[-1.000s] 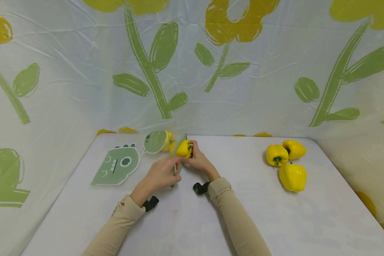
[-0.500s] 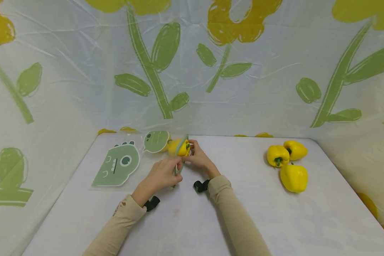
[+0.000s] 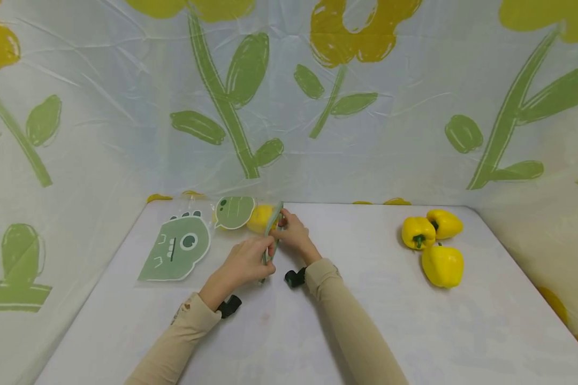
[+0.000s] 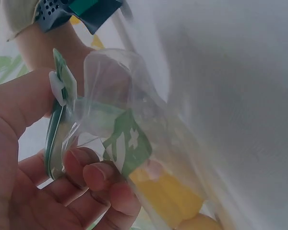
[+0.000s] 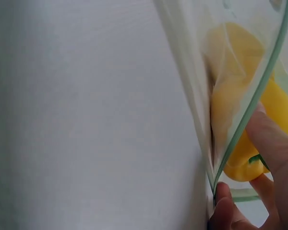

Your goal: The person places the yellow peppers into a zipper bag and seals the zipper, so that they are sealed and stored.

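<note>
A clear zip bag (image 3: 175, 248) with green dinosaur print lies on its side, its green-edged mouth facing right. My left hand (image 3: 248, 261) pinches the near part of that mouth between thumb and fingers. At the opening, my right hand (image 3: 295, 235) grips a yellow bell pepper (image 5: 279, 103) inside the bag, thumb on its side and fingers beneath. The stem end of this pepper faces the opening. Deeper in the bag lies another yellow bell pepper (image 5: 235, 48), blurred by the plastic and mostly hidden by the print in the head view.
On the right of the white table (image 3: 366, 321) sit three yellow bell peppers: a front one (image 3: 443, 266), a left one (image 3: 418, 232) and a back one (image 3: 445, 223). A flower-printed curtain (image 3: 366, 149) hangs behind and at both sides.
The gripped pepper has moved left, from the bag's mouth to inside it. My right hand has followed left into the opening; my left hand keeps its hold on the edge.
</note>
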Demonstrator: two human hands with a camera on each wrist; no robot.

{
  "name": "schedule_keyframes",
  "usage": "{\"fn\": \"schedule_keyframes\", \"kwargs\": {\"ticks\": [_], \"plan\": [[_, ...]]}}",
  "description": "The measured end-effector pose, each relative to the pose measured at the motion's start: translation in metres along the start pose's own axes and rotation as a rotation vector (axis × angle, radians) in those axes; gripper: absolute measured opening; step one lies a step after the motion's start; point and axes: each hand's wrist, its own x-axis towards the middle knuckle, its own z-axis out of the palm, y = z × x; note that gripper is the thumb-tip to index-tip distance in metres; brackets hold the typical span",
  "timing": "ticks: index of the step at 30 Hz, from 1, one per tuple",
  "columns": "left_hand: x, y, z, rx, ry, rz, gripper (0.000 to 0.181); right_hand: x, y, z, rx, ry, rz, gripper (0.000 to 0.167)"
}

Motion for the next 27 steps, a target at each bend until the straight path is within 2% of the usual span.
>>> {"fn": "schedule_keyframes", "kwargs": {"ticks": [11, 14, 17, 22, 27], "plan": [[0.001, 0.003, 0.003, -0.002, -0.011, -0.016, 0.022, 0.007, -0.005, 0.002, -0.145, 0.002, 0.043, 0.043], [0.001, 0.003, 0.004, -0.007, -0.006, -0.014, 0.022, 0.006, -0.003, 0.001, -0.153, -0.015, 0.032, 0.044], [0.001, 0.002, 0.006, -0.01, -0.002, -0.013, 0.022, 0.0, -0.003, -0.004, -0.141, -0.046, 0.003, 0.052], [0.0, 0.002, 0.007, -0.023, -0.004, -0.031, 0.024, -0.018, -0.009, -0.026, -0.201, -0.107, -0.1, 0.067], [0.0, 0.005, 0.005, -0.035, -0.01, -0.059, 0.024, -0.04, -0.016, -0.065, -0.326, -0.096, -0.213, 0.066]]}}
